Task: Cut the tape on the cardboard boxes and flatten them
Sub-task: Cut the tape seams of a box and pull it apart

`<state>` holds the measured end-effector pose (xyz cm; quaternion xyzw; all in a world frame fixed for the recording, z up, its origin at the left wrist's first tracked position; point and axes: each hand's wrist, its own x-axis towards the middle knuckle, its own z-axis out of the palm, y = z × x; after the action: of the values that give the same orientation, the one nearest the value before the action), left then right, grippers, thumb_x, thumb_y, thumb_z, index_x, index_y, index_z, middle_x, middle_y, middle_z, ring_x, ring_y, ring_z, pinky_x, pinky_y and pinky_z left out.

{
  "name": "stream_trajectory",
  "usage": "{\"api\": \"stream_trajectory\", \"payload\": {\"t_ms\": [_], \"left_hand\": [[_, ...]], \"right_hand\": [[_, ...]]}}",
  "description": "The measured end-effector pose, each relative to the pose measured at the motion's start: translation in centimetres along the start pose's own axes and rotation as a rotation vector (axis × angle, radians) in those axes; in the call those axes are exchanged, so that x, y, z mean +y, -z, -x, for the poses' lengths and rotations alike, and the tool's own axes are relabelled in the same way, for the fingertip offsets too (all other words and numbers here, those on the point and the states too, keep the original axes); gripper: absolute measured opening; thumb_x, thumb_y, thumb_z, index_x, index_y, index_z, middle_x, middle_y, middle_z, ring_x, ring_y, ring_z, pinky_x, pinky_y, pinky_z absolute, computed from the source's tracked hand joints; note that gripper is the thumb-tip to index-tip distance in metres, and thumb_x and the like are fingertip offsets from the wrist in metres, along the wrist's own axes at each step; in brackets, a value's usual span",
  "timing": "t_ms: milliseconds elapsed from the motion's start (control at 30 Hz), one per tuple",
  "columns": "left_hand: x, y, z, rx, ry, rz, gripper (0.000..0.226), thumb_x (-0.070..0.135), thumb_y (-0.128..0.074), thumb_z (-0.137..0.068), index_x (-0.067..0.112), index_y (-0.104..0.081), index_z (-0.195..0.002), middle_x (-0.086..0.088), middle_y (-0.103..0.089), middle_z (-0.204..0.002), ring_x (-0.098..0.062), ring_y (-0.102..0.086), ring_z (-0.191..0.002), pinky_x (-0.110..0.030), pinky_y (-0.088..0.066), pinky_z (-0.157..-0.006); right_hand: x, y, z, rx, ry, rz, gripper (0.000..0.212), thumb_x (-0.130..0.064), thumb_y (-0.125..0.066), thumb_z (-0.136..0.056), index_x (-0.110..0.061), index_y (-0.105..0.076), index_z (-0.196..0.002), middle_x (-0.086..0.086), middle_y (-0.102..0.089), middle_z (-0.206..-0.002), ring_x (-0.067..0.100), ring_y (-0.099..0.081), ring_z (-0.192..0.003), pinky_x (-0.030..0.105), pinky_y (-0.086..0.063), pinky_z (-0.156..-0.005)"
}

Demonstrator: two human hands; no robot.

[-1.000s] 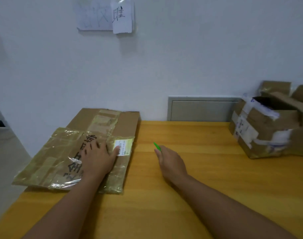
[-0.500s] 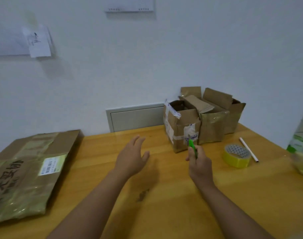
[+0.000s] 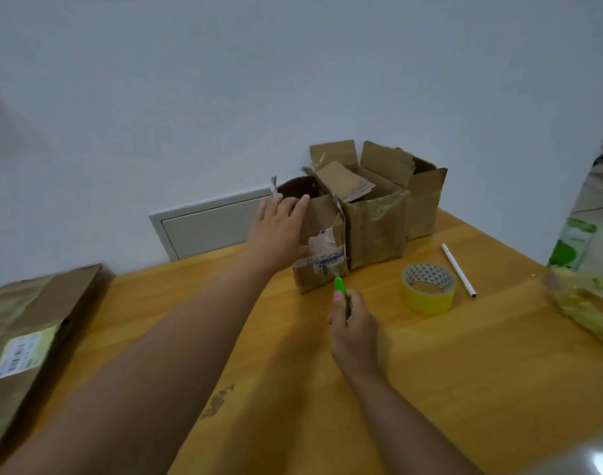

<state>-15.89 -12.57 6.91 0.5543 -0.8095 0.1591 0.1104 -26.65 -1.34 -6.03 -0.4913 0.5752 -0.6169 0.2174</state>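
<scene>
Reaching across the wooden table (image 3: pixel 430 389), the left hand (image 3: pixel 279 231) lays its straight, spread fingers against the near open cardboard box (image 3: pixel 322 234) (labels and tape on its front). The right hand (image 3: pixel 355 332) curls around a green box cutter (image 3: pixel 340 289), tip just before that box. Two more open boxes (image 3: pixel 379 221) stand behind; a flattened box (image 3: pixel 26 330) lies far left. A yellow tape roll (image 3: pixel 428 289) and white pen (image 3: pixel 458 270) sit right.
</scene>
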Motion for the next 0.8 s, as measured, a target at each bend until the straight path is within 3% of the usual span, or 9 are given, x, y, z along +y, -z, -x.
{"api": "stream_trajectory", "payload": {"t_ms": [67, 133, 267, 367, 533, 633, 700, 733, 800], "left_hand": [[0.2, -0.1, 0.0, 0.023, 0.040, 0.073, 0.090, 0.039, -0.069, -0.087, 0.023, -0.013, -0.156, -0.008, -0.031, -0.151, -0.028, -0.019, -0.144, -0.044, -0.030, -0.115], [0.1, 0.0, 0.6, 0.048, 0.091, 0.132, 0.086, 0.033, -0.067, -0.090, 0.022, -0.013, -0.156, -0.011, -0.032, -0.144, -0.030, -0.021, -0.139, -0.043, -0.036, -0.109], [-1.9, 0.1, 2.7, 0.066, 0.200, 0.179, 0.086, 0.030, -0.064, -0.093, 0.020, -0.007, -0.157, -0.015, -0.030, -0.145, -0.033, -0.026, -0.135, -0.044, -0.037, -0.108], [-3.8, 0.3, 5.2, 0.097, 0.278, 0.274, 0.090, 0.041, -0.064, -0.092, 0.021, -0.004, -0.157, -0.014, -0.029, -0.148, -0.032, -0.026, -0.135, -0.046, -0.037, -0.107], [-7.2, 0.9, 11.4, 0.200, 0.347, 0.477, 0.093, 0.049, -0.066, -0.088, 0.020, -0.011, -0.157, -0.015, -0.036, -0.141, -0.032, -0.033, -0.129, -0.044, -0.037, -0.103], [-9.1, 1.3, 15.3, 0.228, 0.433, 0.731, 0.088, 0.042, -0.069, -0.089, 0.025, -0.015, -0.156, -0.007, -0.038, -0.138, -0.022, -0.041, -0.125, -0.033, -0.040, -0.100], [-10.0, 1.8, 17.9, 0.229, 0.462, 0.927, 0.077, 0.036, -0.069, -0.090, 0.031, -0.024, -0.153, 0.004, -0.043, -0.135, -0.012, -0.048, -0.117, -0.020, -0.042, -0.092], [-10.5, 2.1, 19.1, 0.213, 0.466, 1.002, 0.070, 0.033, -0.067, -0.091, 0.035, -0.029, -0.150, 0.011, -0.047, -0.131, -0.007, -0.051, -0.111, -0.016, -0.043, -0.087], [-11.6, 2.2, 21.3, 0.168, 0.481, 1.140, 0.058, 0.028, -0.063, -0.094, 0.037, -0.036, -0.144, 0.019, -0.053, -0.124, -0.004, -0.056, -0.107, -0.017, -0.049, -0.086]], "right_hand": [[0.2, -0.2, -0.1, 0.001, -0.004, 0.022, 0.026, -0.032, -0.042, -0.101, -0.018, -0.052, -0.082, 0.001, -0.057, -0.062, 0.013, -0.053, -0.053, 0.042, -0.043, -0.052], [0.3, -0.4, -0.2, 0.001, -0.003, 0.029, 0.024, -0.033, -0.041, -0.101, -0.019, -0.052, -0.084, 0.002, -0.058, -0.064, 0.018, -0.055, -0.055, 0.044, -0.045, -0.052], [0.2, -0.3, -0.3, 0.030, 0.005, 0.028, 0.022, -0.031, -0.042, -0.102, -0.021, -0.051, -0.085, 0.003, -0.059, -0.064, 0.019, -0.057, -0.057, 0.044, -0.045, -0.053], [-0.1, 0.0, -0.2, 0.026, 0.021, 0.024, 0.023, -0.030, -0.041, -0.102, -0.018, -0.052, -0.085, 0.003, -0.059, -0.064, 0.018, -0.057, -0.056, 0.044, -0.044, -0.052], [-0.5, 0.0, -0.1, -0.005, 0.012, -0.001, 0.025, -0.027, -0.039, -0.104, -0.016, -0.054, -0.087, -0.007, -0.064, -0.074, 0.012, -0.059, -0.063, 0.037, -0.045, -0.057], [-1.9, -0.5, 0.7, -0.033, 0.068, -0.074, 0.020, -0.023, -0.039, -0.104, -0.020, -0.054, -0.091, -0.007, -0.063, -0.078, 0.013, -0.057, -0.064, 0.041, -0.044, -0.061], [-3.5, -0.8, 1.1, -0.069, 0.118, -0.128, 0.019, -0.021, -0.039, -0.104, -0.015, -0.056, -0.098, -0.005, -0.058, -0.075, 0.007, -0.051, -0.061, 0.036, -0.042, -0.056], [-4.2, -1.0, 1.2, -0.092, 0.124, -0.153, 0.021, -0.022, -0.039, -0.104, -0.012, -0.058, -0.108, -0.004, -0.060, -0.084, 0.002, -0.052, -0.069, 0.029, -0.045, -0.061], [-5.0, -1.6, 0.9, -0.132, 0.094, -0.204, 0.035, -0.024, -0.038, -0.104, -0.011, -0.051, -0.134, -0.005, -0.058, -0.119, 0.001, -0.054, -0.105, 0.012, -0.045, -0.085]]}}
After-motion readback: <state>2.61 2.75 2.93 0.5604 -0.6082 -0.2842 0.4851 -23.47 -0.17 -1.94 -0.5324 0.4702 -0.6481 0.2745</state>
